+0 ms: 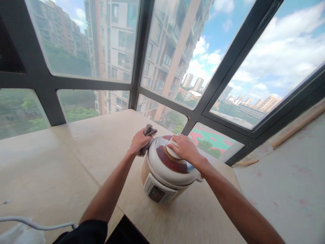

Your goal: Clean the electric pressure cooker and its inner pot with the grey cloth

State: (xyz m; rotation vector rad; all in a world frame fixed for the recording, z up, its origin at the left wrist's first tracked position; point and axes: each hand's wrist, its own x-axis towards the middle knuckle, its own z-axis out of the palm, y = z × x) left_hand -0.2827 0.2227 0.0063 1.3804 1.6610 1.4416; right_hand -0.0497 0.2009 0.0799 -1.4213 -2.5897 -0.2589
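Gripping a crumpled grey cloth [148,134], the left hand [139,141] is pressing it against the back rim of an electric cooker [165,173]; the fingers are closing tightly around the fabric. Across from it, the right hand [185,149] is lying on top of the glass lid [169,159], its grip wrapping the pale lid knob [172,151] at the centre.

From the head camera, the cooker is sitting on a beige table [76,159] close to the corner where big windows [162,61] are meeting, with its control panel [156,192] facing the person. A white cable [38,223] is trailing along the near left edge.

Judging by its build, the cooker is looking fairly heavy and rigid, and steady enough to stay put under wiping. The lid is probably smooth, slippery and breakable, so the knob seems the safest hold. The cloth is looking soft and light, bunching easily.
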